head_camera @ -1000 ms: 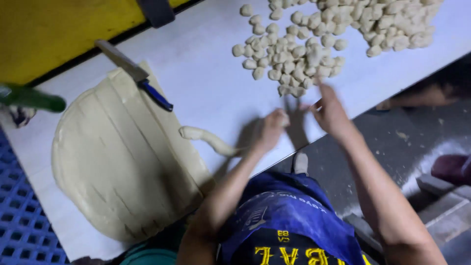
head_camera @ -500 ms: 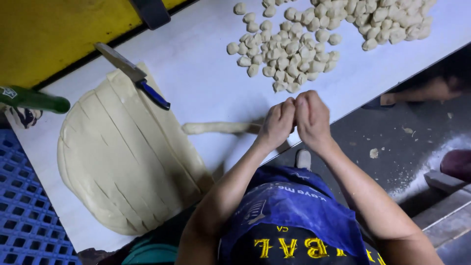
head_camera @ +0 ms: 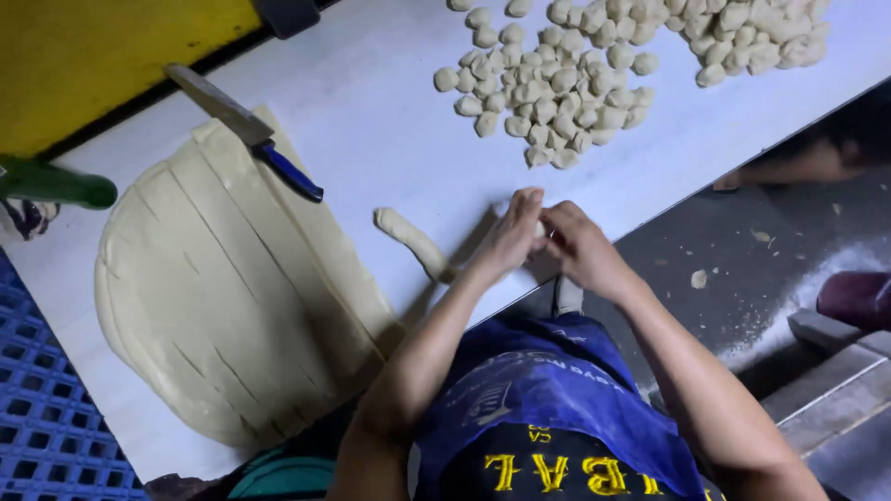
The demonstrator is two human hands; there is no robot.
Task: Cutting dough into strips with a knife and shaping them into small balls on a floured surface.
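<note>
A pale dough rope [head_camera: 412, 241] lies slanted on the white table [head_camera: 371, 111], near its front edge. My left hand [head_camera: 509, 239] and my right hand [head_camera: 580, 249] meet at the rope's right end, fingertips pinched together on the dough. The end itself is hidden under my fingers. Just beyond my hands lies a heap of several small dough pieces [head_camera: 548, 88], and a second heap [head_camera: 742, 37] sits at the far right.
A flat dough sheet [head_camera: 232, 288] cut into long strips covers the table's left part. A blue-handled knife [head_camera: 251, 130] rests on its far edge. A green cylinder [head_camera: 56, 184] pokes in at left. A blue crate [head_camera: 37, 436] and a floury floor [head_camera: 770, 278] lie below.
One second ago my hands were apart, the right one reaching toward the heap. They then came together on the rope's end, and the rope now lies shorter and more slanted.
</note>
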